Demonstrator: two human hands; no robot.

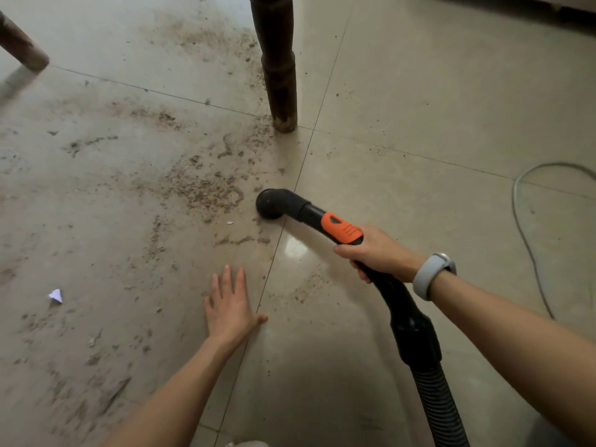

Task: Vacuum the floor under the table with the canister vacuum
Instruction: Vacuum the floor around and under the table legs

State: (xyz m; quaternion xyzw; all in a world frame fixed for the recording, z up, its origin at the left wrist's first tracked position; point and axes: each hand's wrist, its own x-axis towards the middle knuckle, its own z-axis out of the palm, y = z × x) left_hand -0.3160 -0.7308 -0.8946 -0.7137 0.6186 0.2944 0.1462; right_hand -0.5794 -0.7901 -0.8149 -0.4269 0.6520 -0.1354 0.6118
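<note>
My right hand point(375, 253) is curled round the black vacuum wand point(335, 230), just behind its orange slider point(342, 232), fingers wrapped under and thumb over. My left hand point(230, 306) lies flat on the tiled floor point(419, 91), fingers straight and slightly spread, holding nothing, its thumb touching a grout line. The wand's long axis runs from lower right up to the left, ending in a round black nozzle point(272, 204) that points left and down, its mouth on the tile at the edge of the grit patch point(200, 188). Behind my grip the ribbed hose point(438, 404) trails toward the bottom edge. The turned table leg point(279, 66) stands ahead of the nozzle, apart from it, dirt gathered round its foot. A second leg point(21, 46) slants in at the upper left, well apart; between the two lies open dusty tile. To the right the tile is cleaner, with a grey cable point(524, 227) looping near the right edge. A paper scrap point(55, 295) lies at the left
</note>
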